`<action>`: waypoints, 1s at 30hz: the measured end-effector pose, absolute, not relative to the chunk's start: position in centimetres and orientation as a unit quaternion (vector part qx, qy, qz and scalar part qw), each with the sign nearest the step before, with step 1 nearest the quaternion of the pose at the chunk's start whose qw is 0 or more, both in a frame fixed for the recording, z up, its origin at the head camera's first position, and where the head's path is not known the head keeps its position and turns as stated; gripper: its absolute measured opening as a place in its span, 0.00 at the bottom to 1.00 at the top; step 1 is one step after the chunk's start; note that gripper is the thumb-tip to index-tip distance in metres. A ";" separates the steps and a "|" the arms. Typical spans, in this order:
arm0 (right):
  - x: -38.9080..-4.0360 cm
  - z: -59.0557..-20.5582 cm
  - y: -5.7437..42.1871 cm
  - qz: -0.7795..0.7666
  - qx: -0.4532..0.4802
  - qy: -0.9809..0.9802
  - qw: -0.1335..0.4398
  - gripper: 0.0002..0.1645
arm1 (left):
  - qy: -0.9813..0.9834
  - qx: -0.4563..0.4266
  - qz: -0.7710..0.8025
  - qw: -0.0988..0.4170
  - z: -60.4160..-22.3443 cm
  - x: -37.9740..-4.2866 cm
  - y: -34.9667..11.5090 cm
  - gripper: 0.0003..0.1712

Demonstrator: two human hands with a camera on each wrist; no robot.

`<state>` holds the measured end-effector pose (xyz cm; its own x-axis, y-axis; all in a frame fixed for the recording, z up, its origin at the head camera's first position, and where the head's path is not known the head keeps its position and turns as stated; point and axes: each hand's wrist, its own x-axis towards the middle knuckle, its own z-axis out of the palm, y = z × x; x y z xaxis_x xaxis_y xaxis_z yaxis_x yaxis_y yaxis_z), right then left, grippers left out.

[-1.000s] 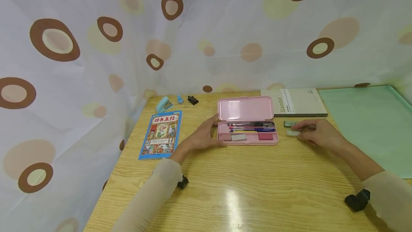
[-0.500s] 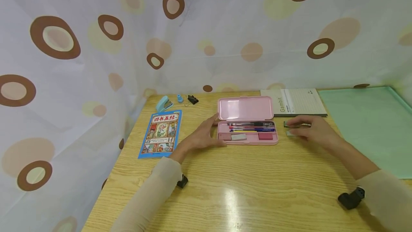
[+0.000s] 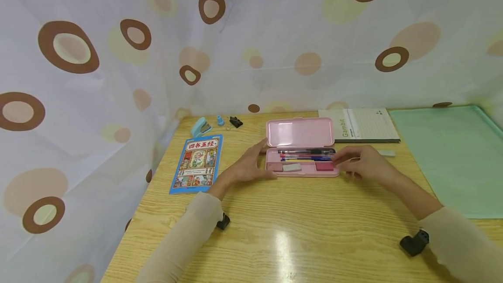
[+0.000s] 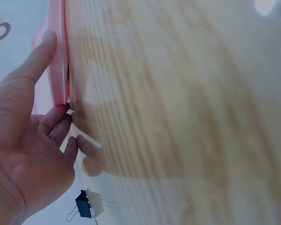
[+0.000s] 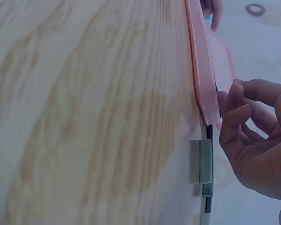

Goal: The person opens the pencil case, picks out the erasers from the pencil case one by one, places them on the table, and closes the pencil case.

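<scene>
A pink pencil case (image 3: 300, 175) lies with its lid up on the wooden table, holding several pens (image 3: 306, 152) and, in its front compartments, a white eraser (image 3: 291, 167) and a dark pink eraser (image 3: 324, 166). My left hand (image 3: 248, 165) grips the case's left end, thumb at the front wall and fingers toward the back, as the left wrist view also shows. Over the right end of the case is my right hand (image 3: 363, 163), fingers loosely bent; nothing shows between them. Whether its fingertips touch the pens cannot be told. Grey-green blocks (image 5: 200, 161) lie just beyond the case in the right wrist view.
A blue picture booklet (image 3: 196, 165) lies at left, behind it a light blue stapler (image 3: 201, 127), a small blue item (image 3: 220, 120) and a black binder clip (image 3: 235, 121). A notebook (image 3: 365, 123) and a green tray (image 3: 444, 152) are at back right. A patterned curtain (image 3: 235, 56) stands behind.
My right hand has moved left from the small blocks beside the case to its right end, hiding most of those blocks in the head view. The left hand stays in place.
</scene>
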<state>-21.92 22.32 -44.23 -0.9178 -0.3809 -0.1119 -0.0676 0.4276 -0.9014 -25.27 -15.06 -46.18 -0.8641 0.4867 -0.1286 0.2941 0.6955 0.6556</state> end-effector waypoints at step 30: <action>-21.0 -42.8 20.8 -0.467 -0.166 0.851 0.172 0.15 | 0.913 0.210 0.318 0.145 -46.1 -25.2 -15.0 0.69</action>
<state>-20.99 20.75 -42.81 -0.8858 -0.4435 -0.1367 -0.1227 0.5078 -0.8527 -25.22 -14.96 -46.09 -0.8703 0.4747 -0.1308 0.2906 0.7096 0.6419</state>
